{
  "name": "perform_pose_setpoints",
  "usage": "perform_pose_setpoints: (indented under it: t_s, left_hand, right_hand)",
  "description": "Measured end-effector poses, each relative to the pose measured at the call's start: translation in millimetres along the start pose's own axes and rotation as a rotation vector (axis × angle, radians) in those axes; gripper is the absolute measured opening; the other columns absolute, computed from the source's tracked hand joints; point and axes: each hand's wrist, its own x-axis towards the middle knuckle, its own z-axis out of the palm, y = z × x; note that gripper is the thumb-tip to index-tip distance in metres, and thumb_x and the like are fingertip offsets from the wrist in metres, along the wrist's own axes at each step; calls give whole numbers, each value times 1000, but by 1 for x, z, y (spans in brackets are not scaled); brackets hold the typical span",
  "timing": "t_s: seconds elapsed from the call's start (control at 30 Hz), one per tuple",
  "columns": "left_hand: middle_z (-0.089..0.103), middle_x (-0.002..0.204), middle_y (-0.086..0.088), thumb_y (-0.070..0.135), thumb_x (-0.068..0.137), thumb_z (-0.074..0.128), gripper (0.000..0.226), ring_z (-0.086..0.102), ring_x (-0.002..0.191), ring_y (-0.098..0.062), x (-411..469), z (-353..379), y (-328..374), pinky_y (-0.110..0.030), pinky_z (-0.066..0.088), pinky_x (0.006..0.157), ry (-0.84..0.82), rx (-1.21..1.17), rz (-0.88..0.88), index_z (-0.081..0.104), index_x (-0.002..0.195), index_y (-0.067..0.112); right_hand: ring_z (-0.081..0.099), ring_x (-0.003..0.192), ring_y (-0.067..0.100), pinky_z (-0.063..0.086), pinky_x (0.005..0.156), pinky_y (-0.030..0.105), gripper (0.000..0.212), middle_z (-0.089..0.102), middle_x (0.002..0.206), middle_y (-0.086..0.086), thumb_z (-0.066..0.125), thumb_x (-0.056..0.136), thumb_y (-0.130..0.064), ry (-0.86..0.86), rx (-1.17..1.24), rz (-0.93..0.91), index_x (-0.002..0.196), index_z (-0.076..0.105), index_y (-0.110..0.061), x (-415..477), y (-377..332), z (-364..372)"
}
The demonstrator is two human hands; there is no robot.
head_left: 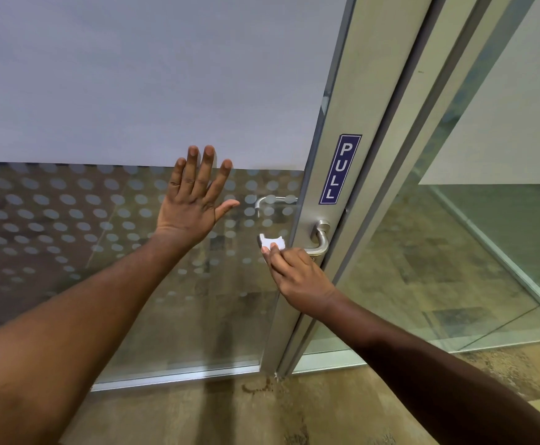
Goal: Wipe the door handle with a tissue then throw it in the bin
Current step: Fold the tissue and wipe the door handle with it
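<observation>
Left hand (194,200): open, palm flat on door glass (69,220), likely steadying the door. Right hand (297,277): pinching tissue (273,243), folded around the free end of handle (321,244), mid-wipe. Bin: not in view.

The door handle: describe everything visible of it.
The door handle is a brushed silver metal lever, apparently steel, on a round rose set in the door's aluminium frame below the PULL sign. It bends out, then runs level leftward. The right hand presses a white tissue around its free end, hiding the tip.
</observation>
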Motion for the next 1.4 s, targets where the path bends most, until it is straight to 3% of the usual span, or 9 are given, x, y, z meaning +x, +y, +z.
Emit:
perform_pose_setpoints:
  t_s: [0.13, 0.27, 0.4, 0.47, 0.8, 0.9, 1.13, 1.3, 1.4]
  left_hand:
    - [-10, 157, -20, 64, 95, 36, 83, -24, 143, -32, 1, 4, -3, -42, -12, 118, 40, 32, -1, -1, 152, 15]
    - [-20, 157, -17, 64, 94, 39, 86, -21, 144, -34, 1, 9, -8, -43, -12, 118, 82, 44, 0, 0, 152, 14]
    - [27, 146, -30, 64, 92, 43, 86, 21, 136, -49, 5, 13, -6, -44, -9, 119, 113, 71, 17, 11, 151, 10]
    - [36, 142, -33, 63, 92, 45, 84, 29, 130, -51, 9, 15, -5, -43, -8, 119, 133, 79, 25, 20, 150, 8]
    - [39, 138, -36, 63, 90, 47, 83, 27, 129, -52, 2, 21, 7, -41, -10, 119, 102, 46, 4, 25, 147, 7]
    - [35, 139, -34, 64, 90, 45, 89, 24, 129, -50, 1, 25, 6, -41, -10, 119, 109, 50, 11, 13, 151, 9]
    - [36, 138, -32, 66, 88, 44, 84, 26, 129, -48, 4, 28, 5, -41, -9, 119, 87, 84, 10, 28, 146, 8]
    - [43, 136, -33, 66, 88, 43, 82, 30, 127, -48, 5, 27, 7, -40, -9, 119, 97, 74, 15, 30, 144, 8]
    - [46, 134, -34, 66, 89, 43, 80, 33, 126, -48, 5, 27, 6, -39, -10, 118, 108, 72, 16, 30, 144, 9]
  right_hand:
    - [65, 80, 28, 46, 78, 38, 32, 71, 103, 19, 49, 87, 3, -1, 13, 58, 115, 63, 8, -13, 8, 4]
    - [55, 93, 29, 49, 79, 40, 33, 69, 110, 22, 51, 87, 2, -3, 42, 136, 118, 61, 8, -25, 17, 5]
    - [65, 91, 31, 50, 80, 40, 34, 67, 114, 22, 50, 89, 3, -33, 61, 166, 122, 58, 8, -43, 36, 9]
    - [61, 95, 32, 48, 80, 41, 35, 65, 117, 23, 51, 89, 4, -22, 81, 206, 124, 56, 8, -47, 44, 11]
    - [47, 90, 27, 50, 72, 37, 35, 64, 120, 23, 46, 94, 4, -52, 139, 267, 128, 51, 8, -72, 48, 18]
    - [47, 87, 28, 50, 71, 36, 33, 65, 117, 23, 36, 98, 1, -49, 163, 275, 124, 55, 10, -74, 52, 17]
    - [59, 92, 38, 47, 86, 39, 54, 63, 118, 23, 52, 78, 20, -196, 318, 360, 130, 51, 6, -73, 84, 15]
    - [56, 106, 33, 44, 93, 37, 48, 61, 121, 17, 52, 88, 7, -280, 333, 313, 135, 48, -4, -67, 93, 10]
    - [55, 103, 3, 44, 93, 27, 27, 64, 109, -11, 49, 96, -34, -267, 259, 295, 120, 61, -31, -68, 92, 12]
